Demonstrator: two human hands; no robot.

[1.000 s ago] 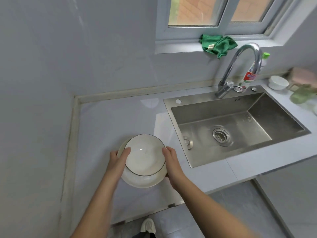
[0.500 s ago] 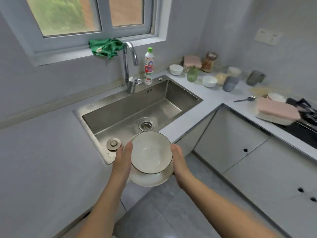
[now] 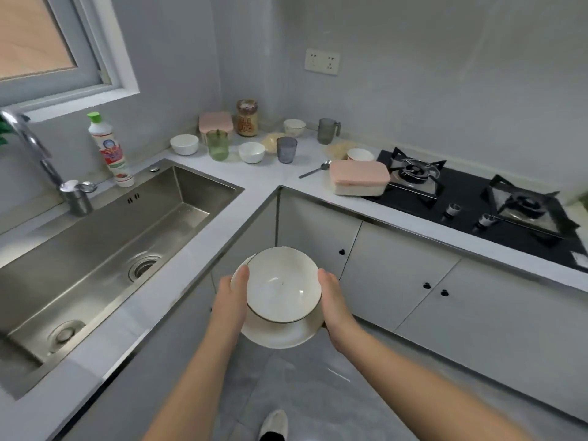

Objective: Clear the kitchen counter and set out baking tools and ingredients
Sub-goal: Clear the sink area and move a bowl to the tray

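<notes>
Here, left hand and right hand grip glossy, round, stacked bowls.

Both bare forearms are stretched forward from 6 o'clock toward 12 o'clock. The bowls are held between the left hand at 9 o'clock and the right hand at 3 o'clock, with the thumbs laid along the rims.

Two bare forearms fill the lower middle of the frame, uncovered all the way to the left hand and the right hand. At the bottom centre is a pale, off-white shoe, with dark fabric at its opening.
</notes>
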